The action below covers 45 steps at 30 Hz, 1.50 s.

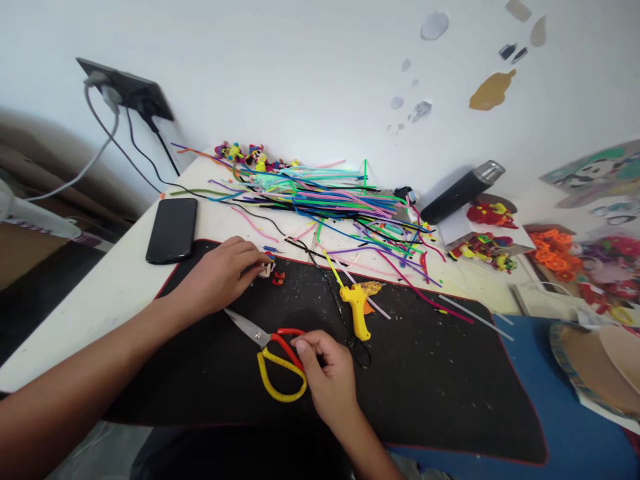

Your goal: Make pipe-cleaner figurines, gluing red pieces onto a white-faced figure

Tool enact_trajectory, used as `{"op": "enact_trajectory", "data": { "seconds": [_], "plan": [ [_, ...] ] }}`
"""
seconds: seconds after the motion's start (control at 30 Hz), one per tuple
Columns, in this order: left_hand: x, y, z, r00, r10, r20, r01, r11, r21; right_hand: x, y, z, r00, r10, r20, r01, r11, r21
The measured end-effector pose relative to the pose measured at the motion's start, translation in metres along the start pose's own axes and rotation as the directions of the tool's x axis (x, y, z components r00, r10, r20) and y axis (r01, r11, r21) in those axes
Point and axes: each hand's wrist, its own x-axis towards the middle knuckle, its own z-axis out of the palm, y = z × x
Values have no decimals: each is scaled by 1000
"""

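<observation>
My left hand (220, 275) rests on the black mat (430, 393) with its fingers pinched on a small white and blue craft piece (267, 267). A tiny red piece (278, 278) lies just right of it. My right hand (327, 377) lies curled on the mat, its thumb and fingers touching the handles of the red and yellow scissors (273, 357), whose blades point left toward my left wrist. A yellow glue gun (359, 305) lies just beyond my right hand.
A heap of colourful pipe cleaners (330, 197) covers the white table behind the mat. A black phone (173, 229) lies at the left. A dark cylinder (463, 190), small finished figures (483, 248) and paper plates (600, 363) sit at the right. Cables hang from a wall socket (125, 90).
</observation>
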Motion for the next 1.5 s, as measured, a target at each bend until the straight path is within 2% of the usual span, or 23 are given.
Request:
{"op": "enact_trajectory", "data": {
  "seconds": [0.3, 0.6, 1.0, 1.3, 1.4, 1.5],
  "plan": [
    [23, 15, 2, 975, 184, 123, -206, 957, 204, 0, -1, 0, 1000, -21, -8, 21, 1000, 3],
    [35, 18, 6, 947, 160, 277, -245, 920, 306, -1, -1, -1, 1000, -12, 0, 12, 1000, 15],
    [38, 20, 11, 962, 141, 236, -191, 960, 204, 2, -4, -3, 1000, -24, 11, 24, 1000, 12],
    [42, 18, 10, 935, 147, 324, -244, 927, 284, 1, -4, -2, 1000, 3, 24, -4, 1000, 26],
    [43, 18, 8, 938, 141, 318, -226, 942, 248, 3, -5, -2, 1000, 20, 16, -20, 999, 36],
    [43, 20, 3, 960, 135, 246, -169, 978, 124, 6, -6, -3, 998, 66, 22, -67, 994, 85]
  ]
}}
